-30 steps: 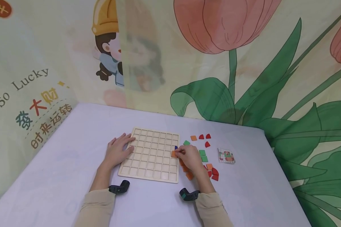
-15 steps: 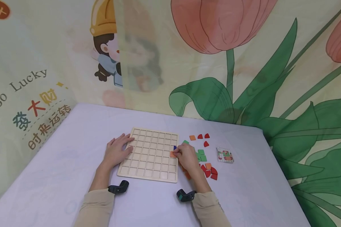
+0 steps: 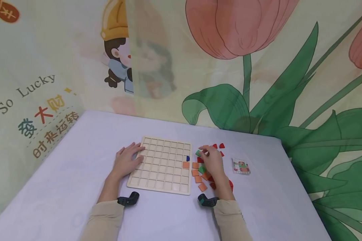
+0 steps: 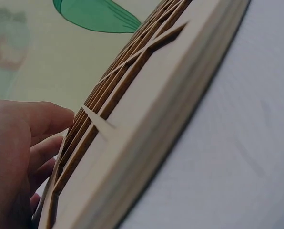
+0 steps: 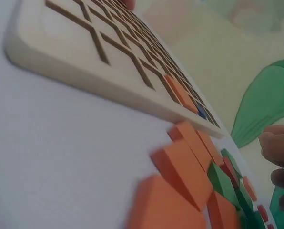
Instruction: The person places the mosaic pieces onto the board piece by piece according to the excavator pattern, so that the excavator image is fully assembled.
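Note:
A pale wooden grid board (image 3: 157,164) lies on the table, mostly bare cells. At its right edge sit an orange square tile (image 3: 185,164) and, just behind it, a small blue piece (image 3: 188,158). My left hand (image 3: 128,160) rests on the board's left edge, fingers spread; the left wrist view shows its fingers (image 4: 49,117) at the far rim. To the right of the board, my right hand (image 3: 212,160) hovers over loose tiles, thumb and index apart near a green tile (image 3: 197,153). Nothing shows between them.
Loose orange tiles (image 3: 198,179) and a green tile (image 3: 201,169) lie beside the board. Red pieces (image 3: 222,146) are scattered farther back, partly hidden by my right hand and forearm. A printed pattern card (image 3: 241,166) lies to the right. A patterned curtain (image 3: 157,110) hangs behind the table.
My right hand has let go of the orange tile at the board's right edge and moved right and a little back, over the loose pieces. The left hand stays on the board.

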`<state>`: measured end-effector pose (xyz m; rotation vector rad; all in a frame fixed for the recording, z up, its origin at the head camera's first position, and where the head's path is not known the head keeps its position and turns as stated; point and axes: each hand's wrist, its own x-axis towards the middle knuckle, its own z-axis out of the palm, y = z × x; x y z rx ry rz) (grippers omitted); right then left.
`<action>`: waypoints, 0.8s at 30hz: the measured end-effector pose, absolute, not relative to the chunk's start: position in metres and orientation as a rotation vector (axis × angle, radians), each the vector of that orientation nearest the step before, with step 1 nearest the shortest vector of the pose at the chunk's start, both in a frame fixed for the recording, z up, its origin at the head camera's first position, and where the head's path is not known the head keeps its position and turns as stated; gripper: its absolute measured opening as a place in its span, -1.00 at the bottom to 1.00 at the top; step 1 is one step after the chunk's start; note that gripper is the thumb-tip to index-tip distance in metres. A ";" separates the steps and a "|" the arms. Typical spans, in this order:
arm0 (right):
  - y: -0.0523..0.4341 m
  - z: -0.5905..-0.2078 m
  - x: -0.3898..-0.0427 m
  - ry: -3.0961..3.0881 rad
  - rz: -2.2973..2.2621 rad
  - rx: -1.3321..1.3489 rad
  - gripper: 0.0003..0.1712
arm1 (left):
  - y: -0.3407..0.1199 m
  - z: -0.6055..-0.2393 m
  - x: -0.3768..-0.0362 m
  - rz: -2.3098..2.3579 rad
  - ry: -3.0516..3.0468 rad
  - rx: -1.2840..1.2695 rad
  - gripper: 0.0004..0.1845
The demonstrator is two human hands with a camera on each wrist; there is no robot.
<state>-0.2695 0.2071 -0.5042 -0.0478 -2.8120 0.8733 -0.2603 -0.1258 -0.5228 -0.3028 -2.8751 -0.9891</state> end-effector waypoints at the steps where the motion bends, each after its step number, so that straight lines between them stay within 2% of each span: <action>1: 0.213 -0.504 -0.273 -2.810 0.876 -0.072 -0.73 | -0.126 -0.523 -0.260 -0.987 -2.880 -0.301 -0.53; 11: 0.246 -0.509 -0.310 -2.937 0.813 -0.019 -0.61 | -0.125 -0.519 -0.260 -0.990 -2.879 -0.299 -0.53; 24: 0.229 -0.502 -0.305 -3.138 0.800 0.047 -0.64 | -0.125 -0.520 -0.260 -0.998 -2.895 -0.284 -0.53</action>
